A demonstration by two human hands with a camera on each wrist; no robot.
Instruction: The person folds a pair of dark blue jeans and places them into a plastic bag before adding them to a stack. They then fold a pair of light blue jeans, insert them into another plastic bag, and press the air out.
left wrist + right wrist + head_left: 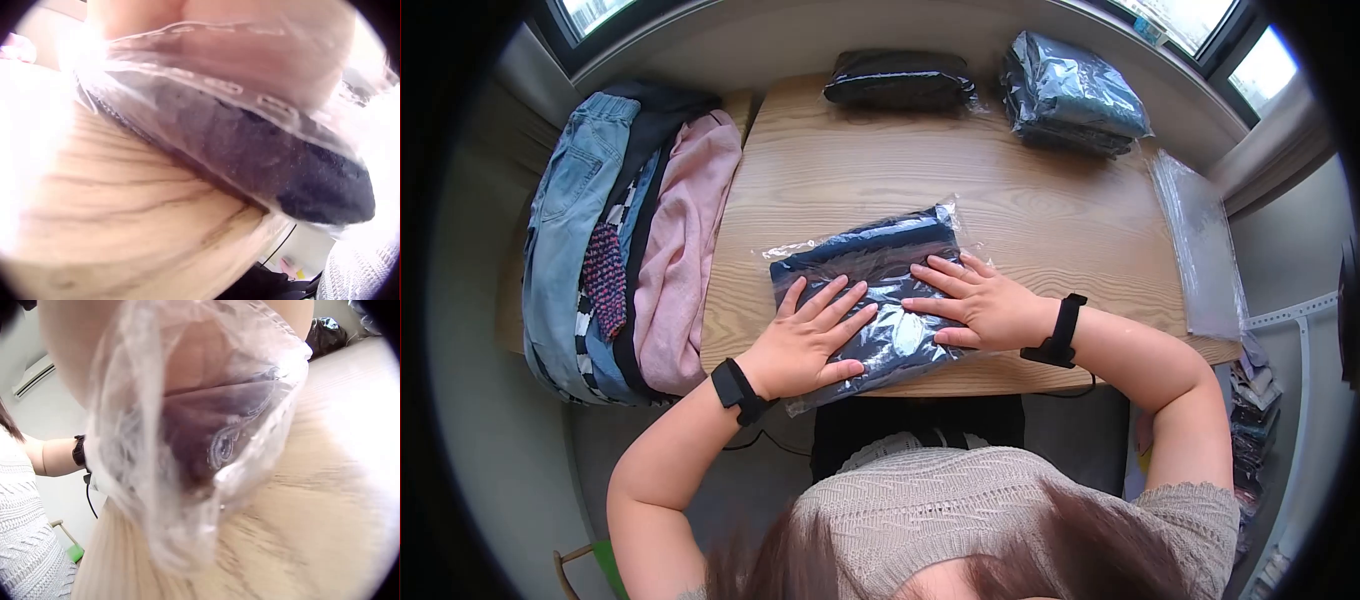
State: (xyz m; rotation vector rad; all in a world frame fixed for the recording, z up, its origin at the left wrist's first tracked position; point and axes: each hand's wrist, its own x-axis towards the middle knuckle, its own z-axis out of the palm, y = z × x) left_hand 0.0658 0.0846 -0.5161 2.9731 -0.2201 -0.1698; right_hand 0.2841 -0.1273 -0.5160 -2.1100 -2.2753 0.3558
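Observation:
A folded dark navy garment (870,240) lies in a clear plastic bag (952,212) near the table's front edge. My left hand (805,345) rests palm down on its left part, fingers spread. On the right part lies my right hand (985,305), also flat with spread fingers. Shiny creases run through the film between the two hands. In the left wrist view the garment's thick folded side (244,150) shows through the film under the palm. Loose film (181,531) sticks out past the garment in the right wrist view.
Jeans (575,180), a pink garment (685,240) and other clothes are piled at the left. Along the back stand a dark bagged garment (900,82) and a stack of bagged garments (1075,95). Flat clear bags (1200,245) lie on the table's right edge.

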